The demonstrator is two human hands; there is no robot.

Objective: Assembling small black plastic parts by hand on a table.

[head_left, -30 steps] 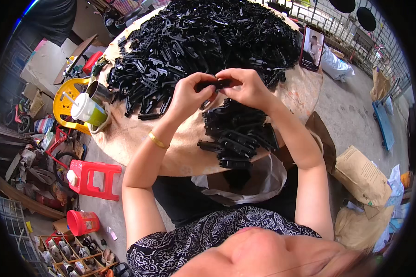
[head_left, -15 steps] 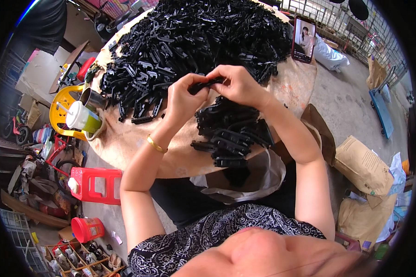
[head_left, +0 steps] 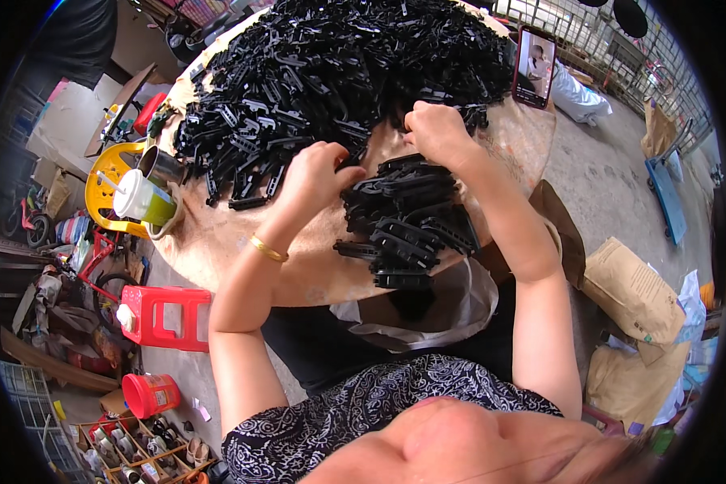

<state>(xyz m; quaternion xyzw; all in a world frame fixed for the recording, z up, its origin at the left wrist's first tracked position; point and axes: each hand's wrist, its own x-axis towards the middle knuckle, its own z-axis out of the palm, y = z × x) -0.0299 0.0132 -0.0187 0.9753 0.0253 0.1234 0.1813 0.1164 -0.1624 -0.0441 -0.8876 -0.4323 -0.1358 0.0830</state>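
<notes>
While both bare hands work at the near edge of the big heap of black moulded plastic clips (head_left: 339, 73), that heap lies straight ahead of the fingers, spreading over the far half of the round wooden tabletop (head_left: 218, 242). The left hand (head_left: 315, 173) rests knuckles-up, fingers curled down into the clips at the heap's rim; whether they pinch one cannot be told. The right hand (head_left: 436, 133) sits slightly farther out, fingers bunched closed among the pieces, its grip likewise hidden. Between the forearms lies a smaller stack of black clips (head_left: 407, 222), long axes running mostly left to right, closer to the right wrist.
</notes>
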